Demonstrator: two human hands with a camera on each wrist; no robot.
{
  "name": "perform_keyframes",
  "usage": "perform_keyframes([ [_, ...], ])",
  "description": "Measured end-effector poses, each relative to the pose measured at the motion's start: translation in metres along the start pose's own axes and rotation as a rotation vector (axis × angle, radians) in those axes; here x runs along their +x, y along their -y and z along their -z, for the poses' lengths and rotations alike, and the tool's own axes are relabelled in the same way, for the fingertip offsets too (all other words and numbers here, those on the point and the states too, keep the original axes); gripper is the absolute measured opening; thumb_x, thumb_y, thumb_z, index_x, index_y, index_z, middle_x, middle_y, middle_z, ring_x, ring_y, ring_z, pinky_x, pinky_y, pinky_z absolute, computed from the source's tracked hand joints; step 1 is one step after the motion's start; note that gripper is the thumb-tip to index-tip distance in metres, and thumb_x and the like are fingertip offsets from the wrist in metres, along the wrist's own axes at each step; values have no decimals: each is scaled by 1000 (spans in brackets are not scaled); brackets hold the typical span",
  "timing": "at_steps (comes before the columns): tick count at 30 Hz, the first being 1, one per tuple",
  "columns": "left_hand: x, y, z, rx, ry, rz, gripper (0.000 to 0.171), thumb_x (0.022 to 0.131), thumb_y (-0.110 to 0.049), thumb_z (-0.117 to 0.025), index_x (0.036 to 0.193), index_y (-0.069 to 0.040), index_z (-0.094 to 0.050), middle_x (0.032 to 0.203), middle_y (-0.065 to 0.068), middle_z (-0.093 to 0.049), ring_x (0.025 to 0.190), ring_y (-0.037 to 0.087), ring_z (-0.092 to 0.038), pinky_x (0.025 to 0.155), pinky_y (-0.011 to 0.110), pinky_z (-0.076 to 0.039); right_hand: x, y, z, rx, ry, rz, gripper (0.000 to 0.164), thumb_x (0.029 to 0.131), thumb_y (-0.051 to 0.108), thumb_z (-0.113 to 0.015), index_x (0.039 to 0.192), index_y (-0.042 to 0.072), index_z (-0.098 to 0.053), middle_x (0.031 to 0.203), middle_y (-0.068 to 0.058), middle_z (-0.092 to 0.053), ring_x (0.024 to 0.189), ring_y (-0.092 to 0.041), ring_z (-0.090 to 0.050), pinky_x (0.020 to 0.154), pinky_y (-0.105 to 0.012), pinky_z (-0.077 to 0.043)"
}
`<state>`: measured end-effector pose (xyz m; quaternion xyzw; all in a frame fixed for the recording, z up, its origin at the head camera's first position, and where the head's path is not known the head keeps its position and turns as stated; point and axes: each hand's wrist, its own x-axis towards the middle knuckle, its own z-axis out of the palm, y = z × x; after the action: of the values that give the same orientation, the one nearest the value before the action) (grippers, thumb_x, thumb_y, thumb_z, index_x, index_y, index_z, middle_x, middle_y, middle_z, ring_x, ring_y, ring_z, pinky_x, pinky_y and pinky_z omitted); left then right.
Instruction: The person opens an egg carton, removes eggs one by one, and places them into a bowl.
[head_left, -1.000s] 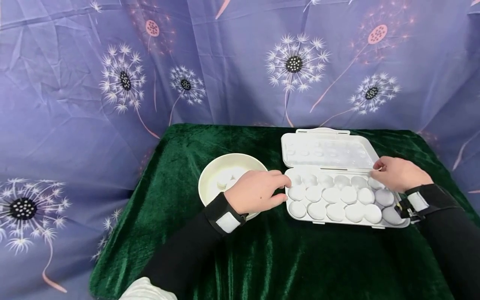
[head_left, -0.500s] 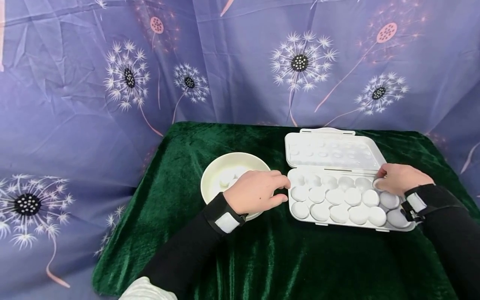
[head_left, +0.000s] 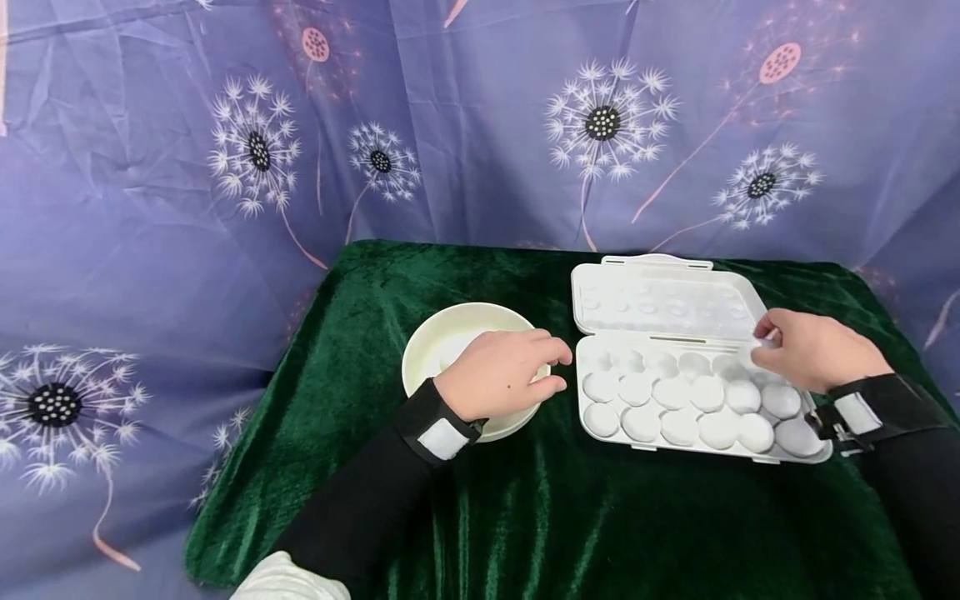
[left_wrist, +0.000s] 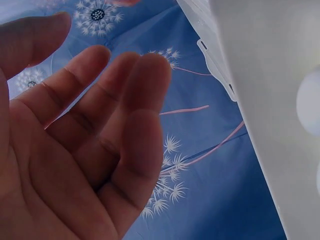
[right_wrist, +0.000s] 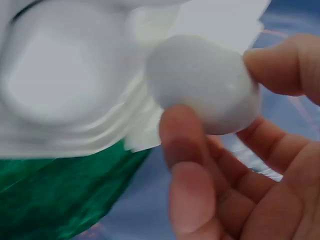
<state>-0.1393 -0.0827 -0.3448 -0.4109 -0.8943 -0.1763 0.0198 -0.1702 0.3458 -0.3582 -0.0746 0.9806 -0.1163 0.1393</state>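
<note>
My right hand (head_left: 825, 350) pinches a white egg (right_wrist: 202, 82) between thumb and fingertips, just above the back right corner of a white egg carton (head_left: 583, 408). In the head view that egg is mostly hidden by the fingers. Several white eggs sit in the carton's front and middle rows; those at the right end look greyer in shade. My left hand (head_left: 498, 375) hovers over a cream bowl (head_left: 420, 342), fingers loosely bent and holding nothing. It covers much of the bowl's inside. The left wrist view shows its bare palm (left_wrist: 55, 165).
The carton's clear lid (head_left: 667, 304) stands folded back behind the tray, near my right fingers. A green velvet cloth (head_left: 480, 517) covers the table. Behind it hangs a purple curtain (head_left: 480, 183) printed with dandelions.
My right hand has taken hold of the egg at the carton's back right corner and raised it. My left hand has drawn slightly left, away from the carton's edge. The head view has shifted slightly.
</note>
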Motion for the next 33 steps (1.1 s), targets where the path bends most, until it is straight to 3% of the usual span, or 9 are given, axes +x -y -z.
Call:
perform_keyframes([
  [5,1,-1,0,9,-14,0,26,97,-31,-67,122,-22,-69,102,-11,-64,66,0,-51,60,23,-43,-5,47,4,60,-118,130,35,98,29,-60,127,10,-60,115,-12,-64,89,-24,-61,73,-44,-45],
  [12,2,-5,-1,-9,-15,25,35,98,-32,-65,132,-21,-63,109,-10,-65,65,2,-51,60,25,-44,-12,114,2,121,-259,385,20,92,17,-70,111,21,-65,108,6,-65,86,-9,-63,73,-35,-51],
  [19,2,-7,-1,-16,-50,29,36,98,-34,-66,131,-21,-60,115,-10,-66,75,1,-56,65,26,-47,-16,154,-3,214,-267,585,25,89,11,-71,111,21,-63,105,11,-64,85,-6,-63,70,-30,-52],
  [27,3,-14,0,-25,-99,17,36,94,-39,-72,121,-19,-60,97,-8,-62,72,2,-53,59,23,-44,-12,168,-12,351,-219,617,27,89,9,-70,110,23,-61,104,12,-63,83,-6,-62,64,-28,-53],
  [33,8,-18,-3,-20,-131,-24,37,92,-37,-74,119,-17,-57,96,-9,-59,68,4,-51,58,23,-43,-14,175,-17,425,-189,609,27,90,10,-72,110,24,-61,100,11,-64,78,-8,-61,61,-28,-52],
])
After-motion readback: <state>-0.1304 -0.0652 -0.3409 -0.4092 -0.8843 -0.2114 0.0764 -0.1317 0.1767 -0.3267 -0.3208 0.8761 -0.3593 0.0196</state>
